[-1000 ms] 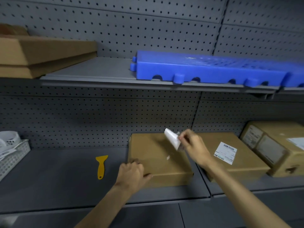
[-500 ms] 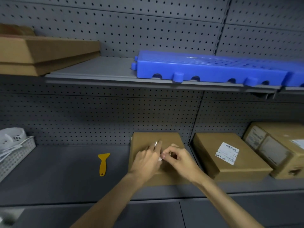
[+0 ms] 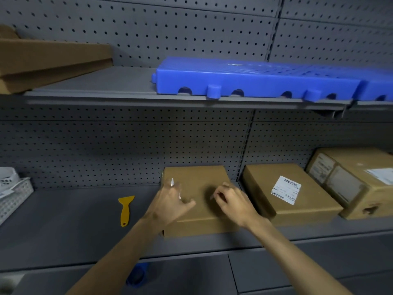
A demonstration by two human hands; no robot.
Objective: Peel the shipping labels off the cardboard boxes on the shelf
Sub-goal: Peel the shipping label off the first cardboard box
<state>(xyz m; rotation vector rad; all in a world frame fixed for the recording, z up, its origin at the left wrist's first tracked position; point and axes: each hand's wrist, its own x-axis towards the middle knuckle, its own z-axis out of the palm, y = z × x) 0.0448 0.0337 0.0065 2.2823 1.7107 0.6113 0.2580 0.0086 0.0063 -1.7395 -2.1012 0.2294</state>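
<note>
Grey pegboard back panel (image 3: 127, 150) rises behind both hands, dotted with even holes; vertical seam in it runs above right hand. Lower grey metal shelf (image 3: 63, 220) spreads under hands, bare to left of left hand. Upper grey shelf (image 3: 106, 86) hangs above hands. Another grey ledge (image 3: 319, 271) sits below forearms, nearest camera. Light dim, cool, even; soft shadow under upper shelf. Floor, windows out of view.
</note>
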